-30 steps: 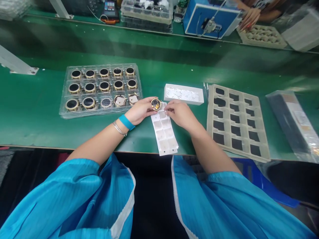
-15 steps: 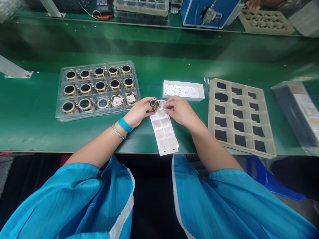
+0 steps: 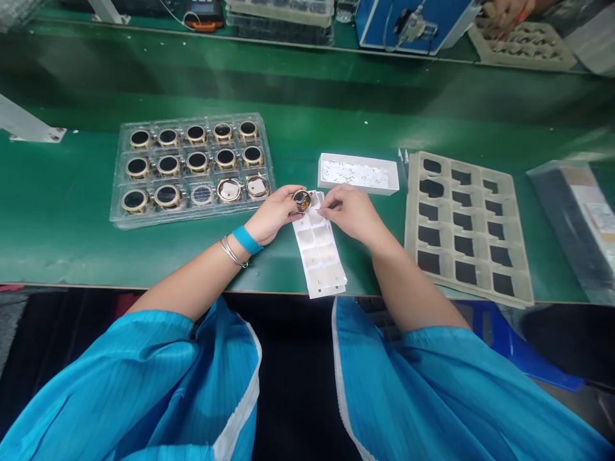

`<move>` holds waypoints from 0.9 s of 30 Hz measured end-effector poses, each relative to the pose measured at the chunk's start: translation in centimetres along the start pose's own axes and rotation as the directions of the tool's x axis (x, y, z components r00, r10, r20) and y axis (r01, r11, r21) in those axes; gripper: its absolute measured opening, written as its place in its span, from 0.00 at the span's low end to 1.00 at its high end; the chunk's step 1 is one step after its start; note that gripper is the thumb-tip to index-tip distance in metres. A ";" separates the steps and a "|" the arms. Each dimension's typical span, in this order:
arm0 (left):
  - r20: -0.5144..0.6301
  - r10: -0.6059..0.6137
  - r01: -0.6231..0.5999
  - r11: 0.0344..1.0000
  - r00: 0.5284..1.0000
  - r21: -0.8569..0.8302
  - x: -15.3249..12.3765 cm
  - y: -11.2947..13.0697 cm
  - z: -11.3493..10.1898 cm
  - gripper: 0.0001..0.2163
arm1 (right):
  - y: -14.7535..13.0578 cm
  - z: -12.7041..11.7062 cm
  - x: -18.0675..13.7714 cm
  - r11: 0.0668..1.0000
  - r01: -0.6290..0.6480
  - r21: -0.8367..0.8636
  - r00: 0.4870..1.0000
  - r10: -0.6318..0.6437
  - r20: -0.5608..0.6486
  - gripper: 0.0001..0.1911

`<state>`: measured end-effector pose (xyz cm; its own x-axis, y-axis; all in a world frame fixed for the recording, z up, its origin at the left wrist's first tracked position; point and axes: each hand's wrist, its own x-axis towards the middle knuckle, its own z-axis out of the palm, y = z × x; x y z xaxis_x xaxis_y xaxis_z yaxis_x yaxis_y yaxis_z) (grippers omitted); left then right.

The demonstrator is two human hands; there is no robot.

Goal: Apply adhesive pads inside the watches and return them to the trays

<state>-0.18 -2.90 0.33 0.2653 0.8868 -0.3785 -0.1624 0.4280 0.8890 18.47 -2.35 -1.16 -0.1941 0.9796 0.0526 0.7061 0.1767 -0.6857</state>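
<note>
My left hand (image 3: 271,214) holds a round gold watch case (image 3: 302,201) by its edges, with its back facing up. My right hand (image 3: 350,214) pinches the top of a white sheet of pale adhesive pads (image 3: 317,250), close beside the case. The sheet lies on the green bench (image 3: 62,246). To the left, a clear plastic tray (image 3: 118,214) holds several gold cases in rows. Most show black faces, while those nearest my left hand show a mesh disc or pale pads.
A white box (image 3: 360,189) with paper scraps sits beyond my hands. A beige tray (image 3: 410,224) with black pieces lies to the right, then a plastic-wrapped pack (image 3: 574,218). Farther away, a co-worker's hand (image 3: 504,11) works beside a blue machine (image 3: 410,22).
My view has tilted slightly, shifting the bench and trays in the picture. Both hands stay together at the sheet, with the case still in my left hand. The co-worker's hand has shifted right.
</note>
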 end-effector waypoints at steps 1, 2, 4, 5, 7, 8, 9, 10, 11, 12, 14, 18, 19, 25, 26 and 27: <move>-0.001 -0.003 0.003 1.000 1.000 -0.005 0.0 0.0 0.0 0.14 | 0.1 0.0 -0.1 1.000 0.023 0.005 1.000 -0.023 0.003 0.05; -0.002 -0.005 0.005 1.000 1.000 -0.011 0.0 0.0 0.1 0.14 | 0.1 -0.1 -0.2 0.998 0.058 0.009 0.998 -0.059 0.009 0.05; -0.003 -0.006 0.006 1.000 1.000 -0.024 -0.1 0.0 0.1 0.13 | 0.1 -0.4 -0.7 0.987 0.162 0.004 0.986 -0.162 0.027 0.04; -0.002 -0.006 0.006 1.000 1.000 -0.027 -0.1 0.0 0.1 0.13 | 0.1 -0.7 -0.9 0.975 0.222 -0.003 0.974 -0.222 0.040 0.04; 0.000 -0.002 0.002 1.000 1.000 -0.030 0.0 -0.1 0.0 0.14 | -0.2 -1.5 -1.5 0.945 0.327 -0.002 0.943 -0.326 0.065 0.04; 0.000 0.000 0.000 1.000 1.000 -0.031 0.0 -0.1 0.0 0.14 | -0.5 -2.0 -1.8 0.933 0.358 0.022 0.931 -0.359 0.068 0.04; -0.003 0.001 -0.001 0.999 1.000 -0.032 0.0 -0.2 0.0 0.15 | -1.0 -2.4 -1.9 0.927 0.369 0.064 0.926 -0.372 0.055 0.04; -0.006 -0.002 0.002 0.999 1.000 -0.034 0.0 -0.2 -0.1 0.15 | -1.5 -3.0 -2.1 0.924 0.363 0.123 0.930 -0.368 0.021 0.04; -0.004 -0.008 0.008 0.999 1.000 -0.041 0.0 -0.2 -0.1 0.15 | -2.1 -3.5 -2.1 0.917 0.351 0.187 0.936 -0.351 -0.038 0.04; 0.005 -0.015 0.015 0.999 1.000 -0.052 0.0 -0.2 -0.1 0.14 | -2.7 -3.9 -2.0 0.906 0.341 0.250 0.940 -0.324 -0.109 0.04; 0.044 -0.011 0.015 0.997 0.999 -0.079 -0.1 -0.1 -0.1 0.14 | -3.9 -4.7 -1.5 0.872 0.341 0.352 0.932 -0.263 -0.252 0.05; 0.101 0.067 -0.055 0.991 0.993 -0.122 -0.4 0.0 -0.1 0.18 | -4.4 -4.8 0.1 0.810 0.342 0.476 0.913 -0.166 -0.373 0.10; 0.095 0.077 -0.066 0.990 0.992 -0.123 -0.5 0.1 -0.1 0.17 | -4.0 -4.5 0.4 0.794 0.337 0.506 0.911 -0.139 -0.389 0.12; 0.048 0.106 -0.100 0.987 0.993 -0.127 -0.4 0.9 -0.4 0.05 | -2.1 -2.1 0.5 0.742 0.284 0.607 0.935 -0.073 -0.348 0.16; 0.043 0.114 -0.108 0.986 0.992 -0.127 -0.4 1.0 -0.5 0.04 | -2.2 -1.9 0.3 0.745 0.290 0.600 0.935 -0.087 -0.344 0.15; 0.037 0.115 -0.110 0.986 0.993 -0.124 -0.4 1.2 -0.6 0.04 | -2.3 -1.8 0.1 0.751 0.294 0.591 0.935 -0.100 -0.339 0.14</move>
<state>-1.01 -2.63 1.39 0.2798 0.9231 -0.2637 -0.3069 0.3463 0.8865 18.03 -2.47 1.73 -0.0213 0.9312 0.3639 0.0712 0.3644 -0.9285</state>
